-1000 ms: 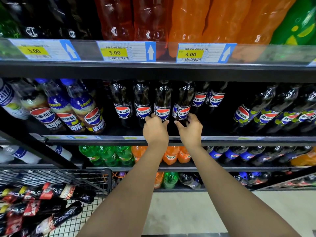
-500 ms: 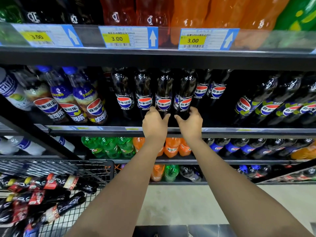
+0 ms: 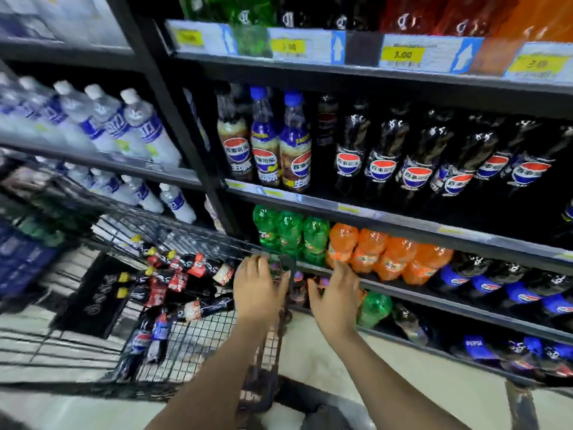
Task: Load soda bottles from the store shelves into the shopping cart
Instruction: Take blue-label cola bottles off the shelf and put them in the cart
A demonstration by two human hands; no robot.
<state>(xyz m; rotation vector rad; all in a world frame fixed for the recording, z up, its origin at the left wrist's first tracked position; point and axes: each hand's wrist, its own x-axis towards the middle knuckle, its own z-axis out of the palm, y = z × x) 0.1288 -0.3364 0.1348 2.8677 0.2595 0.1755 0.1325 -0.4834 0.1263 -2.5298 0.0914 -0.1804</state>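
Hands are hovering at the cart's (image 3: pixel 192 339) right rim: we are holding our left hand (image 3: pixel 259 287) and right hand (image 3: pixel 336 301) with fingers spread, gripping nothing. Bottles (image 3: pixel 173 287) are lying inside; cola bottles (image 3: pixel 412 162) are standing on the far right shelf (image 3: pixel 403 220).

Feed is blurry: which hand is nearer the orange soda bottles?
Right. The right hand sits just below and left of the orange soda bottles, almost touching; the left hand is farther left, by the cart rim.
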